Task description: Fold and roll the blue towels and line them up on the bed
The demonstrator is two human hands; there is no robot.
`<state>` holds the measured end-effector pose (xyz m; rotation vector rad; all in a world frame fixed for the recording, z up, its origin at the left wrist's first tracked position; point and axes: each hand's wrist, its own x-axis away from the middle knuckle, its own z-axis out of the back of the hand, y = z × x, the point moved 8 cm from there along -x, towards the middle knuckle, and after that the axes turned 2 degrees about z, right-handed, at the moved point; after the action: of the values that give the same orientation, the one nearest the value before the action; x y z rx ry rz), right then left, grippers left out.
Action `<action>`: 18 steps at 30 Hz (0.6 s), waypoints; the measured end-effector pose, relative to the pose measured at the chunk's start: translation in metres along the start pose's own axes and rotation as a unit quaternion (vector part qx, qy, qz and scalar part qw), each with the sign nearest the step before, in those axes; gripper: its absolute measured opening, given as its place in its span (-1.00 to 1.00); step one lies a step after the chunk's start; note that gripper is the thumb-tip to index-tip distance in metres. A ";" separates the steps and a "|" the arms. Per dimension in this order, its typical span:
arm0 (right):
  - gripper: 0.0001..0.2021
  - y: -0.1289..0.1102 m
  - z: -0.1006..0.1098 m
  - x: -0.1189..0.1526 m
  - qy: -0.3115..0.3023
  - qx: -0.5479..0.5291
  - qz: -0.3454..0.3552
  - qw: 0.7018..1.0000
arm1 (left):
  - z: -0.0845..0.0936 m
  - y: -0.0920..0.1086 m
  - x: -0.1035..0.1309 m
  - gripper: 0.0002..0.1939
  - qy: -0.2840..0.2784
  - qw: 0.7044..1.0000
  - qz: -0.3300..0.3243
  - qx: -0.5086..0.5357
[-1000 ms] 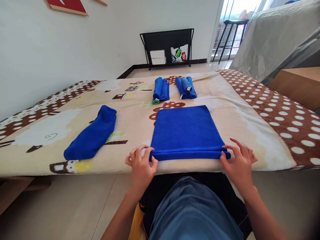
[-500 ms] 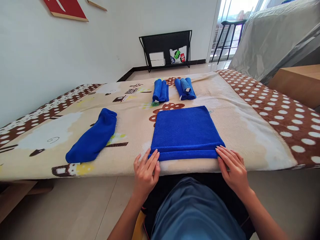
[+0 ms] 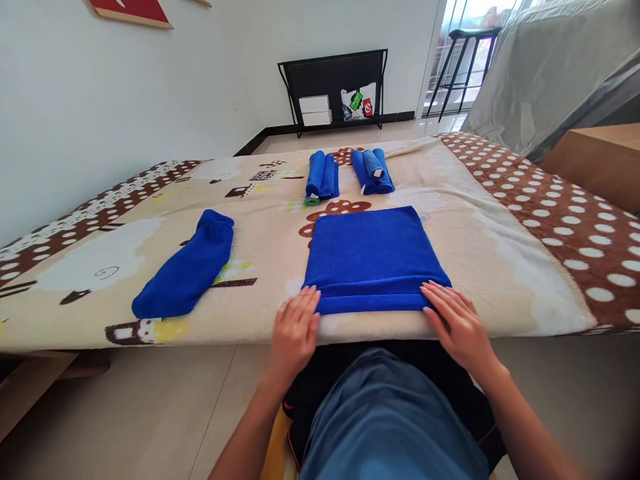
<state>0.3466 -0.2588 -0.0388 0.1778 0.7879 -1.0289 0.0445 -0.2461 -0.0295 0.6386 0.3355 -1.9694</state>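
Observation:
A blue towel (image 3: pixel 373 250) lies spread on the bed, its near edge folded over into a narrow flat strip. On the left end of that strip rest the stretched fingers of my left hand (image 3: pixel 296 330), open and laid flat. My right hand (image 3: pixel 457 323) is open too, fingers extended over the strip's right end, thumb at the near edge. The undersides of both hands' fingers are hidden. Well left of my hands lies a loosely bunched blue towel (image 3: pixel 185 270).
Beyond the spread towel sit two groups of rolled blue towels, a left group (image 3: pixel 323 175) and a right group (image 3: pixel 373 171). The cream patterned blanket (image 3: pixel 270 247) covers the bed to its near edge. A black rack (image 3: pixel 333 83) stands by the far wall.
My right hand has shifted inward along the folded strip, and my left hand has its fingers closer together on the corner. The view has tilted slightly.

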 end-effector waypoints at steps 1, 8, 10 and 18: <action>-0.55 0.010 0.005 0.005 0.003 0.000 -0.008 1.000 | 0.005 -0.014 0.007 -0.51 0.015 1.000 0.022 -0.014; -0.58 -0.036 0.002 -0.017 0.027 0.012 0.008 1.000 | 0.042 0.016 0.000 -0.39 0.106 0.994 0.021 0.013; -0.60 -0.071 -0.017 -0.031 -0.015 -0.026 0.052 0.998 | 0.031 0.058 -0.016 -0.38 0.051 0.993 -0.080 0.068; -0.55 -0.030 -0.023 -0.019 -0.055 0.055 -0.023 0.997 | -0.013 0.021 -0.020 -0.51 -0.076 0.996 -0.023 0.030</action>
<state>0.3051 -0.2501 -0.0360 0.1975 0.6389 -1.1168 0.0745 -0.2343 -0.0282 0.5205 0.1992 -2.0649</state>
